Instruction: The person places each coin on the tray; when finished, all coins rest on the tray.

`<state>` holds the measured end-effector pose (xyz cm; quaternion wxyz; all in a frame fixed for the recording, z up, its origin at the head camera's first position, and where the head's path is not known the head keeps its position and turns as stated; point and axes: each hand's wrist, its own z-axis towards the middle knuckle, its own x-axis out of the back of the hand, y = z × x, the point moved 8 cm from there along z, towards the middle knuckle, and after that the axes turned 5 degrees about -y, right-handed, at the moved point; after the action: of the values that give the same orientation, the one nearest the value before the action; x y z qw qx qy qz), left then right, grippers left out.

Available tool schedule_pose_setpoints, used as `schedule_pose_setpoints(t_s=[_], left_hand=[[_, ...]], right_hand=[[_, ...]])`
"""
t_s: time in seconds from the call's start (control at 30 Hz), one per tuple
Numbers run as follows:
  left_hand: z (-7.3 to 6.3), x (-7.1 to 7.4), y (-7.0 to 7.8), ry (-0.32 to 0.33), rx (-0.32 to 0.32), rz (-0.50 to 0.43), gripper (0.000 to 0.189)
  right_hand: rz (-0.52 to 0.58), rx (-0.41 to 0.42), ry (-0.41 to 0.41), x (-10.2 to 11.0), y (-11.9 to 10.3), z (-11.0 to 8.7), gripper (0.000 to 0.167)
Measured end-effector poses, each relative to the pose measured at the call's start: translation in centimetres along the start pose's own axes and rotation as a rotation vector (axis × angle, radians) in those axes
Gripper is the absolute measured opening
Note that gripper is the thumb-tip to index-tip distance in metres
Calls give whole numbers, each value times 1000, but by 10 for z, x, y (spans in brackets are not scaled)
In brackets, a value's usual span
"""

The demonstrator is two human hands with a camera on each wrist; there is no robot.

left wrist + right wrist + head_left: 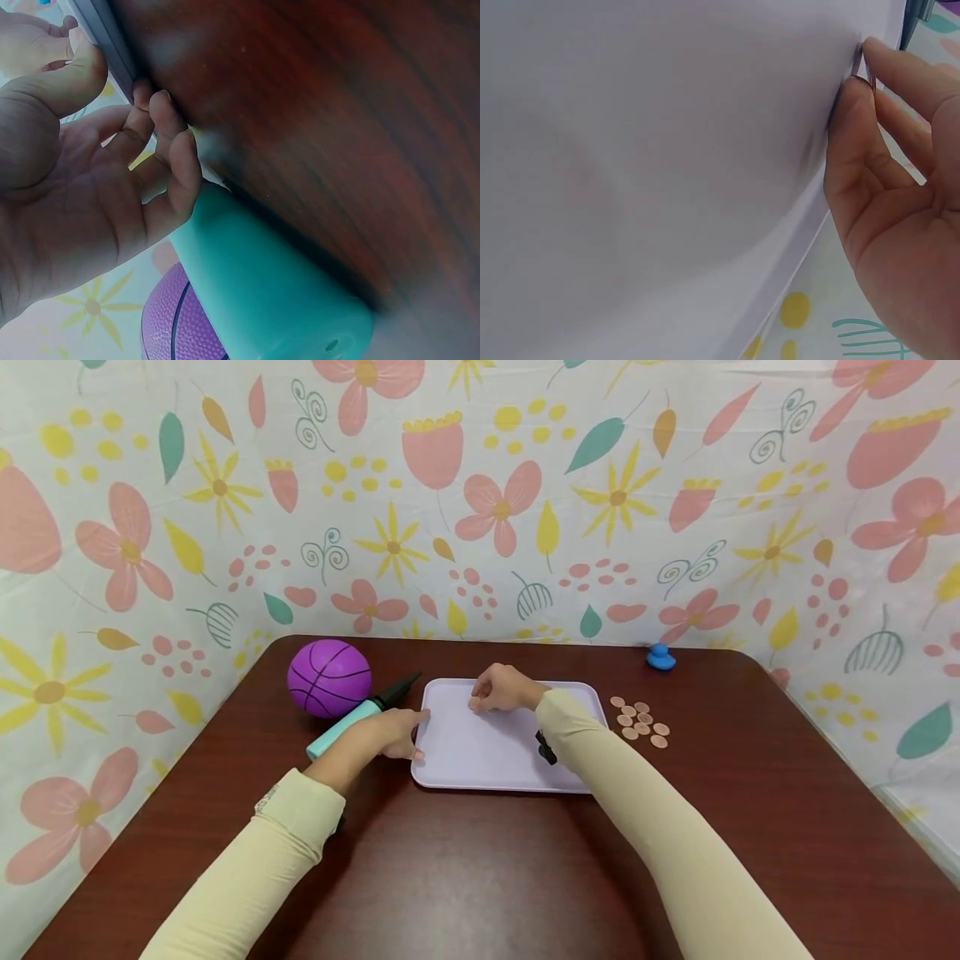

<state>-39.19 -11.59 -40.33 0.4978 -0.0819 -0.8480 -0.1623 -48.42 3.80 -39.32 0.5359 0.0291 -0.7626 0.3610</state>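
Note:
A pale lilac tray point(495, 760) lies on the table. My right hand point(502, 688) is over its far middle part, pinching a copper coin point(872, 77) edge-on between thumb and fingertips, close to the tray's surface. My left hand point(390, 734) touches the tray's left edge with thumb and index finger spread along it; its other fingers are loosely bent in the left wrist view. Several copper coins point(642, 717) lie flat on the table just right of the tray. A teal cylinder with a black tapered end point(347, 727), resembling a ball pump, lies beside my left hand.
A purple ball with black lines point(330, 678) sits at the back left, behind the teal cylinder. Near the back right edge stands a blue toy duck point(661, 657). The dark brown table point(480, 877) meets a flower-patterned cloth point(480, 510) behind.

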Motion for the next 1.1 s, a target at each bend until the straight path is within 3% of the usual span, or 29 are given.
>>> schedule_pose_setpoints(t_s=[0.57, 1.1], left_hand=[[1, 2, -4, -30, 33, -40, 86], [-4, 1, 1, -16, -16, -30, 82]], right_hand=[[-69, -83, 27, -6, -18, 13, 24], [-79, -42, 78, -11, -12, 18, 26]])
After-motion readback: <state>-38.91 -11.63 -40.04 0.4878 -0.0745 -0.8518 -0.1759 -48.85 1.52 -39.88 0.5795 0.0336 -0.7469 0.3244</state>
